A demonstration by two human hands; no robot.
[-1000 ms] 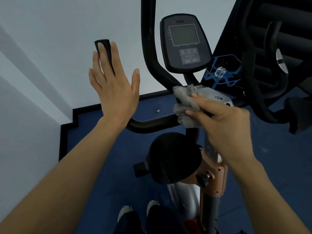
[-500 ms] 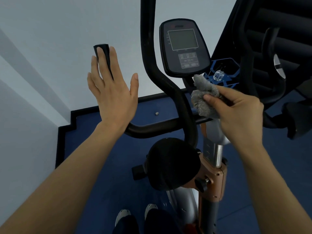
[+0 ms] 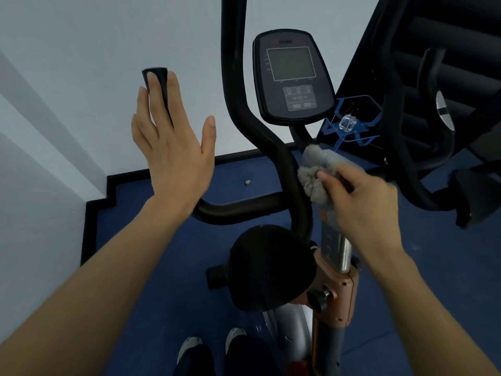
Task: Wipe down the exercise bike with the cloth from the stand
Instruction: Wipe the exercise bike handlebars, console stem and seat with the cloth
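Note:
The exercise bike (image 3: pixel 336 291) stands below me, with black curved handlebars (image 3: pixel 238 207), a console with a grey screen (image 3: pixel 291 77) and a black saddle (image 3: pixel 268 270). My right hand (image 3: pixel 363 202) is closed around a crumpled grey cloth (image 3: pixel 315 175) and presses it against the stem just under the console, beside the upright handlebar tube. My left hand (image 3: pixel 168 142) is flat with fingers spread, resting against the left handlebar grip, whose black end (image 3: pixel 156 74) shows above my fingertips.
A pale wall fills the left and top. Blue floor with a black skirting edge (image 3: pixel 97 213) lies below. A blue bottle holder (image 3: pixel 352 123) sits right of the console. Dark equipment (image 3: pixel 439 104) crowds the right side. My shoes (image 3: pixel 211 346) are at the bottom.
My right hand carried the cloth up from the crossbar to the stem under the console, then slightly lower along it. The left hand stayed flat on the grip.

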